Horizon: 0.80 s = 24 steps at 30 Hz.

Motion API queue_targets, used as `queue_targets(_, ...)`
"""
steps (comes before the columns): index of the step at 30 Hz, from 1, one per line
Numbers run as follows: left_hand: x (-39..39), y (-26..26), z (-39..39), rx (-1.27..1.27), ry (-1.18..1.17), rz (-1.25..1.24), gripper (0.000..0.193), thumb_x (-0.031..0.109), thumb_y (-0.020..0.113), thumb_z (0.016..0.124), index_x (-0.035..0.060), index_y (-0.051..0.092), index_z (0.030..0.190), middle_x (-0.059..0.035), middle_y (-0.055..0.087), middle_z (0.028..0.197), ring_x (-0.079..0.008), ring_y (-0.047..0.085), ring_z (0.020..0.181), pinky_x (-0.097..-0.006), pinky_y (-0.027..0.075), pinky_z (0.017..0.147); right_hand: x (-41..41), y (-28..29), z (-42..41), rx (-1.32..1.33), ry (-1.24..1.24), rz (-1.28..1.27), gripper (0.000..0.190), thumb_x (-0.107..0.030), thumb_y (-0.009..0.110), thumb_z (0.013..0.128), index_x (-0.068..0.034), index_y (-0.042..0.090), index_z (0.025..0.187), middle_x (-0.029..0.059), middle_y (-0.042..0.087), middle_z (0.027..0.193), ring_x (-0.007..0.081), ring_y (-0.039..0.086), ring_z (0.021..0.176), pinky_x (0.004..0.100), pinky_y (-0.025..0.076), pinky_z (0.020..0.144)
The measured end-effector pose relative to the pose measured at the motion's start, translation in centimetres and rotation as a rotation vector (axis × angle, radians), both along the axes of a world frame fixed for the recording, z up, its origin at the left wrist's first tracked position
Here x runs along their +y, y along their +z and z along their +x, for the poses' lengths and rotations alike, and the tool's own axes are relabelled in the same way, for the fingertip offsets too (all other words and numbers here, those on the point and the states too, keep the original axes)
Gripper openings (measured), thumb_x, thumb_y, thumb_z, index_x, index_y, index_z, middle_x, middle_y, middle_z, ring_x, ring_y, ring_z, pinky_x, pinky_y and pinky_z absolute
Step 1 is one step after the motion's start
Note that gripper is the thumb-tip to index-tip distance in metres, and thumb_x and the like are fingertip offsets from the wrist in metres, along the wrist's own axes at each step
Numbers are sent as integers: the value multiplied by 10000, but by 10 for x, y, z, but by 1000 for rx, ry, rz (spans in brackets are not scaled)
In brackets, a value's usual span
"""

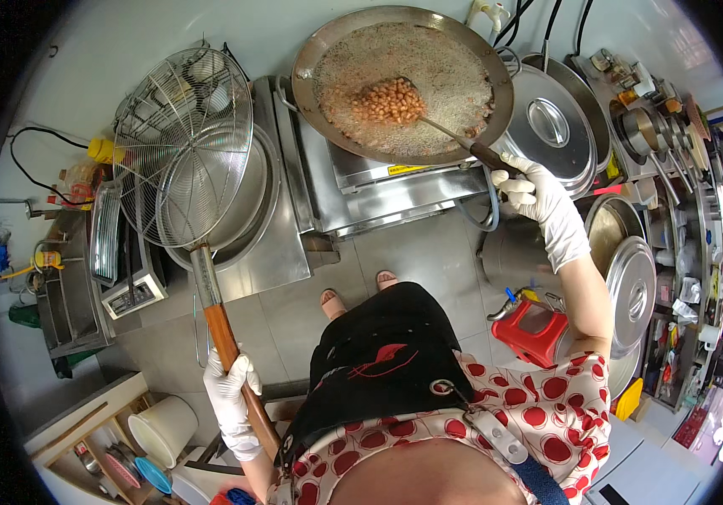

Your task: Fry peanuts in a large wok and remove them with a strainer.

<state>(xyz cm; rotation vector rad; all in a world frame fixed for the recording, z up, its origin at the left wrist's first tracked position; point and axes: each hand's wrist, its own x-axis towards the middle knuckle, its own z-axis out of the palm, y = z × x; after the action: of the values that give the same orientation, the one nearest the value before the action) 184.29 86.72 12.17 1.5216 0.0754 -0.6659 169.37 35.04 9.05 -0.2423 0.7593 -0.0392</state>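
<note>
My right hand (pixel 528 189), in a white glove, grips the dark handle of a metal skimmer ladle (pixel 443 129). The ladle's bowl is heaped with reddish-brown peanuts or beans (pixel 393 101), in a wide two-handled metal wok (pixel 311 107) of bubbling oil. More brown pieces float near the wok's rim. My left hand (pixel 232 379), also gloved, is closed round the wooden handle of a large wire strainer (pixel 191 151). The strainer's round basket looks bare and overlaps, in this view, a metal basin (pixel 270 189) on the steel counter at the left.
The wok sits on a steel stove (pixel 374 208). Right of it are a lidded pot (pixel 547 120) and a hose (pixel 494 214). A digital scale (pixel 134 297) stands left. Below right, a red plastic stool (pixel 528 328) is near a large metal lid (pixel 633 297).
</note>
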Motion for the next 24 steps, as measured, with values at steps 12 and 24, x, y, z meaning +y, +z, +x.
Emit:
queue_targets(12, -4, -1, 2, -6, -36, 29, 300, 88, 657, 835, 4, 498, 1075, -36, 530, 693, -112, 494, 453, -224, 418, 392, 42, 61, -33, 543, 349, -1290, 483, -134, 536, 897, -82, 420, 1363, 12, 528, 592, 76, 429, 423, 229, 338, 401)
queue_targets(24, -6, -3, 8, -14, -38, 42, 320, 110, 675, 828, -3, 499, 1070, -27, 531, 683, -100, 486, 444, -216, 409, 392, 85, 101, -79, 552, 687, -2165, 481, -25, 601, 789, -117, 541, 1257, 198, 595, 839, 322, 601, 711, 373, 475, 665)
